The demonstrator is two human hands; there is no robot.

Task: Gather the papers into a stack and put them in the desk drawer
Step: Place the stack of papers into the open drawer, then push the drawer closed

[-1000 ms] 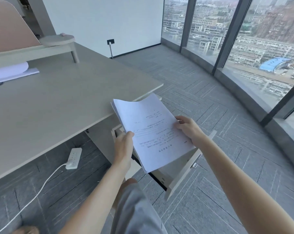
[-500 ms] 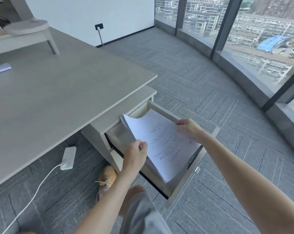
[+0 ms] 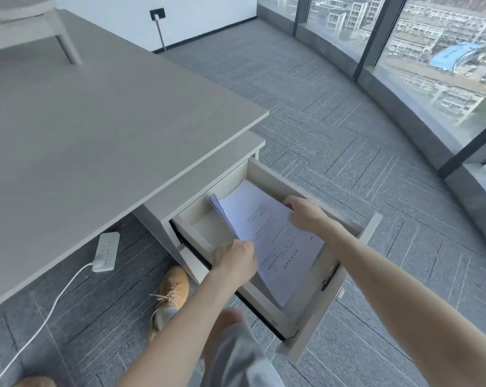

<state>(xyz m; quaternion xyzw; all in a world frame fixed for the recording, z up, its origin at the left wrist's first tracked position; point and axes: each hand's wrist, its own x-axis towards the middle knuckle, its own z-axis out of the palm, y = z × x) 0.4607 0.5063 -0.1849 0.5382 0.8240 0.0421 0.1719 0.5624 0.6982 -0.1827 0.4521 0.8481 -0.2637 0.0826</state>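
Head: one paper stack point(image 3: 267, 236), one drawer point(image 3: 334, 311).

My left grip point(image 3: 234, 259) pinches the near-left edge of the paper stack point(image 3: 269, 238), and my right grip point(image 3: 306, 212) holds its far-right edge. The stack sits tilted inside the open drawer point(image 3: 314, 308), its left edge raised and fanned, its printed top sheet facing up. The drawer juts out from under the table point(image 3: 96, 129) toward five o'clock. At nine o'clock from the drawer a white power strip point(image 3: 106, 251) lies on the grey carpet point(image 3: 348, 121), its cord trailing toward seven o'clock. My tan shoe point(image 3: 173, 289) rests at seven o'clock of the drawer. Windows point(image 3: 431, 51) curve across one to three o'clock.
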